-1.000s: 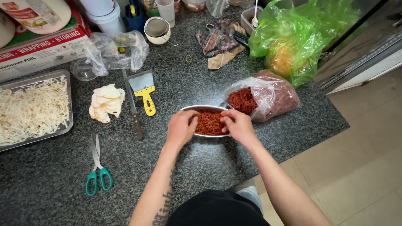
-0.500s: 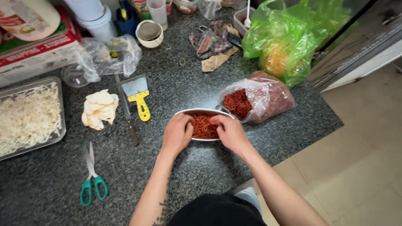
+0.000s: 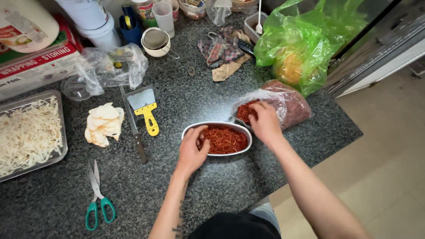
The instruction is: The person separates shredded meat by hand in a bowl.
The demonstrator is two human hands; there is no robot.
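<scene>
Nearest the person, at the table's (image 3: 212, 186) front edge, green-handled scissors (image 3: 98, 199) lie toward the left. Further in, near the middle of the front edge, stands an oval metal dish (image 3: 217, 138) filled with red shredded strands. The left hand (image 3: 193, 150) rests on the dish's left rim, its fingers (image 3: 202, 142) curled together into the strands. Just beyond the dish's right end lies a clear plastic bag (image 3: 283, 104) holding more of the red strands; the right hand (image 3: 264, 121) reaches into its open mouth, fingers bent together on a pinch of the contents. Left of the dish lie a knife (image 3: 135, 130), a yellow-handled scraper (image 3: 146, 108) and a small heap of pale chips (image 3: 104, 124). At the left edge sits a metal tray (image 3: 59, 132) of white shreds. Toward the back right corner stands a green plastic bag (image 3: 305, 42); a small strainer (image 3: 156, 40) and cups stand along the back edge.
</scene>
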